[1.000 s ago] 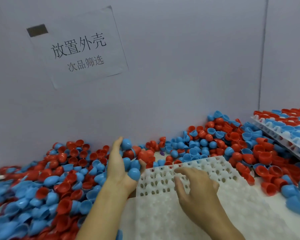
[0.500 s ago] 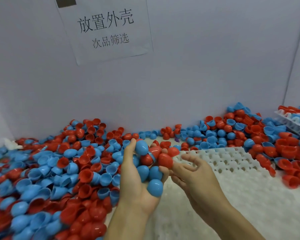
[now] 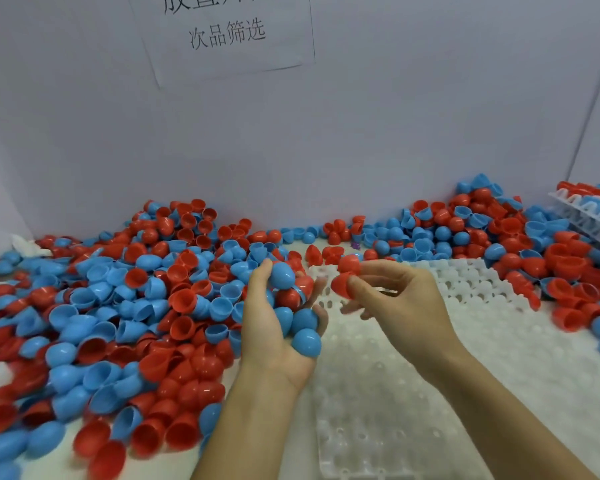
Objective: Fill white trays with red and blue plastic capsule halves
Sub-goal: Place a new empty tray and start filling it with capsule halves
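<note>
cradling a heap of blue and red capsule halves [image 3: 293,308] in the cupped left hand [image 3: 274,327], palm up, fingers curled round them, above the near-left part of the empty white tray [image 3: 388,393]. pinching one red capsule half [image 3: 340,287] between thumb and fingertips of the right hand [image 3: 395,303], just right of the handful, over the tray's far rows. loose capsule halves [image 3: 118,306] piled left and behind; filled tray [image 3: 589,209] far right.

Taped high above the fingers, a paper sign [image 3: 222,32] with printed characters on the grey wall [image 3: 395,133]. Far left of the fingers, a crumpled white tissue [image 3: 28,245].
</note>
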`<move>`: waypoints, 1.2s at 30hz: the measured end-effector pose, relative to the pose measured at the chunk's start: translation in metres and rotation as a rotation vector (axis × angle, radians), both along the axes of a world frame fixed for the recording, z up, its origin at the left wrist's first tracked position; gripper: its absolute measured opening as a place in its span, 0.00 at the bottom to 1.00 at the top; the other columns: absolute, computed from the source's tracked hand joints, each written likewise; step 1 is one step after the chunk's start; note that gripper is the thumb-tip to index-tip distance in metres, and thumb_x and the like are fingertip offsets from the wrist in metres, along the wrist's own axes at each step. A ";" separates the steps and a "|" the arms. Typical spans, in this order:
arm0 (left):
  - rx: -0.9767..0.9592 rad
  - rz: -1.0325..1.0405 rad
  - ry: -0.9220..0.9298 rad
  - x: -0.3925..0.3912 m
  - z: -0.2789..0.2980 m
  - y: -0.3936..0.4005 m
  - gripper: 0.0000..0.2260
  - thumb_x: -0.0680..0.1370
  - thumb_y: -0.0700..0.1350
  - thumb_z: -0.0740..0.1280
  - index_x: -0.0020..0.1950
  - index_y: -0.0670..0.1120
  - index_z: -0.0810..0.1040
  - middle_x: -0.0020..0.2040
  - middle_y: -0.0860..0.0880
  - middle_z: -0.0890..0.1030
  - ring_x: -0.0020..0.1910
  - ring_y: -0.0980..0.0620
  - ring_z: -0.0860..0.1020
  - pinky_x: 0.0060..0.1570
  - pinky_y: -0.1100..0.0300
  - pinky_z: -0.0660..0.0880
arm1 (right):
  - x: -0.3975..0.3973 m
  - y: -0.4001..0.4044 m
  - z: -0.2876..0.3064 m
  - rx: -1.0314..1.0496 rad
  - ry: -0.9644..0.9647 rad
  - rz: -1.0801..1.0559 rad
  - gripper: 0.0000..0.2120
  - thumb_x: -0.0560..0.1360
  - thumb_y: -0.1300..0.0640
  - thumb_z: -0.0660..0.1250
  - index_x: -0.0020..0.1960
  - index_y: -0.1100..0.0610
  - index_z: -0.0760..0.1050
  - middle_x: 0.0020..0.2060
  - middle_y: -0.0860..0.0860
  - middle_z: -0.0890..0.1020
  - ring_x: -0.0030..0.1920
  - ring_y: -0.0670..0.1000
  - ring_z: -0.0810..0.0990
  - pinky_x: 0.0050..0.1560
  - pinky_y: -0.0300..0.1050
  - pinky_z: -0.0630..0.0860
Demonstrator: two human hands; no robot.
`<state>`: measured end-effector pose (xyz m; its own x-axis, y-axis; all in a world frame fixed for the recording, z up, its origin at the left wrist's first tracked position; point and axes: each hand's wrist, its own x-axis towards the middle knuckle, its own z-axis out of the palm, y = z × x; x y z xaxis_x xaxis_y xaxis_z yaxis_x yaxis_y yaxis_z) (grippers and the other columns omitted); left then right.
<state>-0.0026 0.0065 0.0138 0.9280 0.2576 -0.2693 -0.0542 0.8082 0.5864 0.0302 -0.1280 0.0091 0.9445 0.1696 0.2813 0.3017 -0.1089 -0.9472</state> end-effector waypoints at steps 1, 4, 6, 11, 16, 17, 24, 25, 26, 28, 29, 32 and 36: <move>0.001 0.007 0.029 -0.002 0.000 0.003 0.14 0.77 0.55 0.69 0.54 0.46 0.83 0.50 0.43 0.86 0.45 0.47 0.84 0.26 0.63 0.75 | -0.001 -0.005 0.003 -0.156 -0.033 0.041 0.05 0.75 0.57 0.72 0.43 0.48 0.85 0.37 0.43 0.86 0.34 0.46 0.85 0.34 0.35 0.78; 0.019 0.067 0.048 -0.002 0.002 0.013 0.14 0.76 0.56 0.71 0.53 0.46 0.82 0.45 0.43 0.86 0.41 0.48 0.85 0.26 0.63 0.75 | -0.008 -0.015 0.010 -0.578 -0.088 0.155 0.02 0.74 0.52 0.74 0.42 0.46 0.86 0.32 0.40 0.83 0.31 0.40 0.80 0.33 0.33 0.76; 0.027 0.079 0.038 -0.002 0.008 0.016 0.15 0.76 0.56 0.71 0.53 0.45 0.82 0.41 0.43 0.85 0.37 0.48 0.84 0.26 0.63 0.76 | -0.014 -0.016 0.014 -0.723 -0.135 0.208 0.02 0.72 0.50 0.75 0.42 0.47 0.85 0.27 0.39 0.78 0.28 0.39 0.74 0.28 0.30 0.70; 0.045 0.084 0.026 0.002 0.017 0.023 0.14 0.76 0.56 0.71 0.51 0.46 0.81 0.49 0.39 0.86 0.42 0.46 0.84 0.30 0.63 0.77 | -0.034 -0.012 0.026 -1.007 -0.076 0.398 0.07 0.70 0.49 0.75 0.36 0.44 0.79 0.25 0.38 0.75 0.25 0.42 0.73 0.25 0.32 0.68; 0.050 0.053 0.011 0.006 0.017 0.018 0.13 0.77 0.56 0.70 0.51 0.47 0.79 0.37 0.45 0.85 0.39 0.48 0.85 0.27 0.63 0.77 | -0.048 -0.001 0.028 -1.162 -0.005 0.412 0.10 0.66 0.45 0.77 0.37 0.45 0.77 0.32 0.40 0.77 0.31 0.45 0.79 0.27 0.35 0.71; 0.053 0.048 0.012 0.006 0.017 0.017 0.13 0.77 0.56 0.70 0.52 0.47 0.79 0.38 0.45 0.85 0.39 0.48 0.85 0.28 0.63 0.77 | -0.051 0.002 0.027 -1.193 0.000 0.409 0.10 0.66 0.44 0.77 0.38 0.45 0.77 0.36 0.41 0.76 0.34 0.46 0.79 0.28 0.35 0.71; 0.078 0.017 0.023 0.009 0.016 0.013 0.13 0.77 0.55 0.70 0.54 0.47 0.79 0.44 0.43 0.83 0.40 0.48 0.84 0.29 0.63 0.77 | -0.060 0.011 0.025 -1.296 -0.002 0.397 0.12 0.69 0.46 0.78 0.44 0.46 0.75 0.44 0.45 0.77 0.33 0.43 0.76 0.31 0.34 0.69; 0.075 0.014 0.023 0.009 0.016 0.013 0.13 0.77 0.55 0.70 0.54 0.47 0.80 0.43 0.43 0.83 0.40 0.48 0.84 0.29 0.63 0.77 | -0.059 0.011 0.025 -1.295 -0.008 0.394 0.12 0.69 0.46 0.78 0.44 0.47 0.76 0.44 0.45 0.77 0.33 0.43 0.76 0.31 0.34 0.69; 0.070 0.011 0.024 0.009 0.015 0.013 0.13 0.77 0.55 0.70 0.54 0.47 0.80 0.43 0.43 0.83 0.40 0.48 0.84 0.30 0.63 0.77 | -0.059 0.011 0.025 -1.292 -0.011 0.389 0.11 0.69 0.47 0.77 0.45 0.47 0.76 0.44 0.45 0.76 0.33 0.43 0.76 0.30 0.34 0.69; 0.057 0.001 0.028 0.009 0.015 0.012 0.14 0.77 0.55 0.70 0.55 0.47 0.80 0.43 0.43 0.83 0.40 0.48 0.84 0.31 0.62 0.77 | -0.057 0.009 0.024 -1.281 -0.002 0.384 0.11 0.70 0.48 0.77 0.46 0.47 0.77 0.43 0.45 0.76 0.33 0.44 0.76 0.30 0.35 0.69; 0.053 -0.003 0.033 0.010 0.015 0.012 0.15 0.77 0.55 0.70 0.56 0.46 0.80 0.44 0.43 0.83 0.40 0.47 0.84 0.31 0.62 0.78 | -0.056 0.008 0.025 -1.272 0.011 0.389 0.11 0.70 0.48 0.77 0.47 0.48 0.78 0.42 0.45 0.76 0.33 0.44 0.76 0.29 0.35 0.68; 0.044 -0.010 0.044 0.010 0.015 0.012 0.15 0.76 0.55 0.71 0.56 0.46 0.81 0.42 0.42 0.84 0.40 0.47 0.84 0.32 0.61 0.79 | -0.053 0.000 0.027 -1.218 0.062 0.424 0.14 0.68 0.42 0.76 0.49 0.47 0.81 0.37 0.43 0.79 0.34 0.45 0.79 0.30 0.35 0.70; 0.002 -0.015 0.046 0.010 0.014 0.010 0.15 0.76 0.55 0.71 0.56 0.46 0.81 0.45 0.41 0.84 0.39 0.47 0.83 0.30 0.61 0.79 | -0.042 -0.014 0.031 -1.089 0.018 0.464 0.12 0.72 0.39 0.71 0.54 0.41 0.82 0.35 0.36 0.80 0.37 0.33 0.78 0.29 0.31 0.71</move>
<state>0.0079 0.0165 0.0280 0.9185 0.2442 -0.3109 -0.0149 0.8073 0.5899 -0.0118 -0.1424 0.0399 0.7319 0.6391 -0.2362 0.5125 -0.7448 -0.4272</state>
